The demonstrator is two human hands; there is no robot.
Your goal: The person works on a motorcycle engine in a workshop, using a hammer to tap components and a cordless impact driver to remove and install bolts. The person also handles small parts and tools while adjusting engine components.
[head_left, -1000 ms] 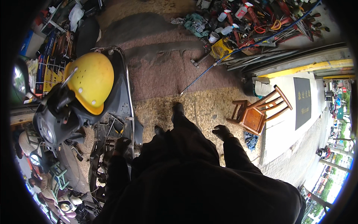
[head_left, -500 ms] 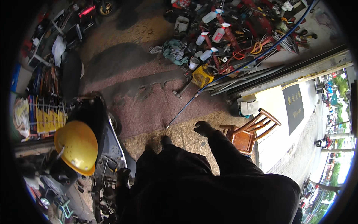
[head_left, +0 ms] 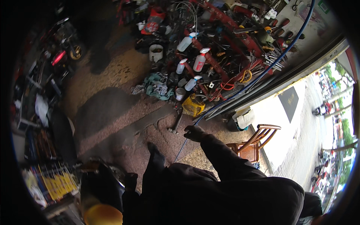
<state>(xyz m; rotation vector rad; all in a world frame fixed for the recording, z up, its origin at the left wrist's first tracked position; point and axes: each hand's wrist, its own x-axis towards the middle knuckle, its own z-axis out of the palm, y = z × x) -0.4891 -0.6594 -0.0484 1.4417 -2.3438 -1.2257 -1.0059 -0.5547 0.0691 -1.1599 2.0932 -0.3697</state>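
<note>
While you stand in the workshop: left hand, dark, right of a yellow helmet, its grip impossible to tell; right hand, fingers loosely bent, nothing visible in it; blue hose, passing behind that hand, contact unclear; wooden chair, beside your right forearm; hammer-like tool, on the floor near your right hand, not taken up; farther, yellow container, spray bottles, red rack, all left in place.
</note>
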